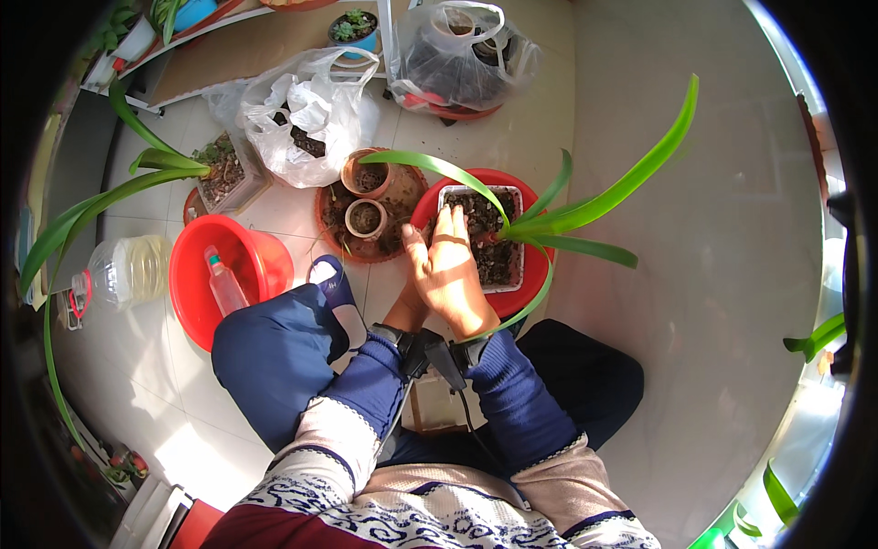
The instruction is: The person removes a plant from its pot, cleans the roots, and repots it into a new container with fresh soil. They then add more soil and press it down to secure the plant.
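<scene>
My right hand (449,271) reaches over the left side of a white rectangular planter (519,264), its fingers stretched out above the dark, gritty soil (495,274). Its thumb points away from the fingers, and I see nothing held in it. My left hand (406,302) lies beneath the right one and is mostly hidden, so its grip does not show. A strap-leaved bulb plant (569,219) grows from the planter and leans far to the right. The planter sits in a red plastic basin (531,187). One long leaf curves down over my right wrist.
Left of the basin, a brown saucer (394,250) holds two small terracotta pots (368,175). Plastic bags (309,130) stand behind. At left are a red bucket (188,295) with a bottle (225,285) inside, a water jug (130,272) and another potted plant (230,171).
</scene>
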`<state>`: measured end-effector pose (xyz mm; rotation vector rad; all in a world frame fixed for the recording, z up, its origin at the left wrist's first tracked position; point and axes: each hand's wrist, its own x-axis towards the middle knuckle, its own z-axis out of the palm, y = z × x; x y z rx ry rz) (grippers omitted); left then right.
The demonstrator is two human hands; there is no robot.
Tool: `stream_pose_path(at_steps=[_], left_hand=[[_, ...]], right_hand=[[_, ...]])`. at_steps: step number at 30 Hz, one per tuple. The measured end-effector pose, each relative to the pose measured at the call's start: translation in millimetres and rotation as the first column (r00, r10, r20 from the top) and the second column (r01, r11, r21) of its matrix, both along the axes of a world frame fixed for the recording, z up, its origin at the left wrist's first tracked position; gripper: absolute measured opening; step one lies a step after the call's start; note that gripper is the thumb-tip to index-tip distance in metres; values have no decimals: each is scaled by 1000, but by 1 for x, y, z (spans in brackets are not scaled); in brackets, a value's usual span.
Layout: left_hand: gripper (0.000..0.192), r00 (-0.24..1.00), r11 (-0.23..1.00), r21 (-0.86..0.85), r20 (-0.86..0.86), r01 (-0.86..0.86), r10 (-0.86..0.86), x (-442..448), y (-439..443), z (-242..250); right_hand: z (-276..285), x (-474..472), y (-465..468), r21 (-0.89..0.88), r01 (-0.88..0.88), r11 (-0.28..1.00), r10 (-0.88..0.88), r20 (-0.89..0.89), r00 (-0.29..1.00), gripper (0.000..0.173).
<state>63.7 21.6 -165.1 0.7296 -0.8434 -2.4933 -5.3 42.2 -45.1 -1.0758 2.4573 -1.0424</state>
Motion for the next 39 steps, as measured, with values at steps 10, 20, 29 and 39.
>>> stream_pose_path(at_steps=[10, 20, 29, 39], left_hand=[[58, 998, 995, 88, -36, 52, -50, 8, -3, -1], [60, 994, 987, 152, -98, 59, -45, 9, -7, 5], [72, 993, 985, 170, -116, 6, 14, -10, -18, 49], [72, 980, 986, 159, -200, 49, -17, -6, -19, 77]], right_hand=[[5, 4, -18, 103, 209, 972, -174, -281, 944, 74], [10, -2, -14, 113, 80, 990, -42, -302, 952, 66], [45, 8, 89, 16, -47, 999, 49, -183, 982, 41], [65, -48, 89, 328, -123, 937, 229, -307, 924, 82]])
